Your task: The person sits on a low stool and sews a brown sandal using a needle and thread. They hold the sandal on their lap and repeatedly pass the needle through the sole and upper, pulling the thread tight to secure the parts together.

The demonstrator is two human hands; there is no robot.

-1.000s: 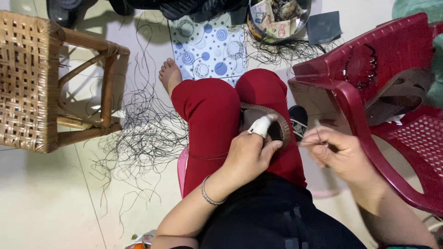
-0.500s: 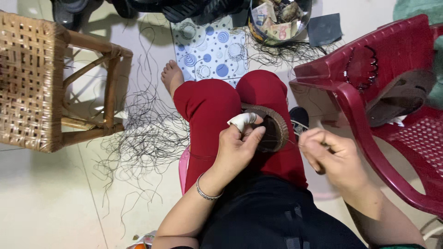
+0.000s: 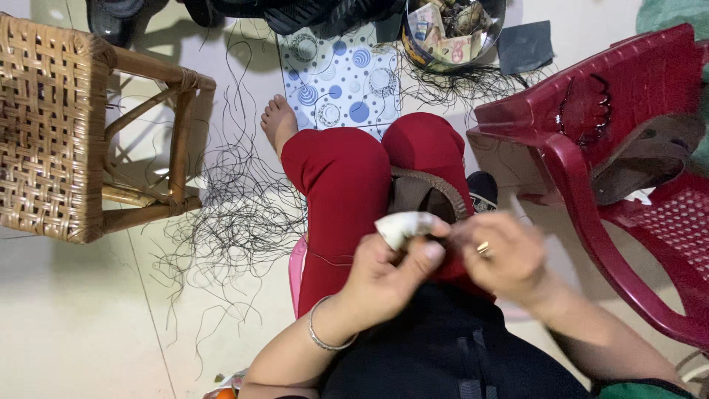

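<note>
I sit on the floor in red trousers (image 3: 343, 185) with a brown woven sandal piece (image 3: 421, 193) resting on my lap. My left hand (image 3: 388, 270), a bangle on its wrist, is curled around a small white cloth piece (image 3: 402, 224) just below the sandal's edge. My right hand (image 3: 506, 258), with a ring on one finger, is blurred. Its fingertips are pinched and touch the left hand at the white cloth. A thin pale needle-like sliver (image 3: 518, 207) sticks up from its fingers.
A woven cane stool (image 3: 52, 125) stands at the left. Loose black threads (image 3: 229, 214) lie scattered on the tile floor. A dark red plastic chair (image 3: 591, 140) stands close on the right. A spotted mat (image 3: 340, 77) and a metal bowl (image 3: 450, 33) of bits lie ahead.
My right hand has moved left until it meets my left hand. The left hand with the white cloth has come down off the sandal towards my body.
</note>
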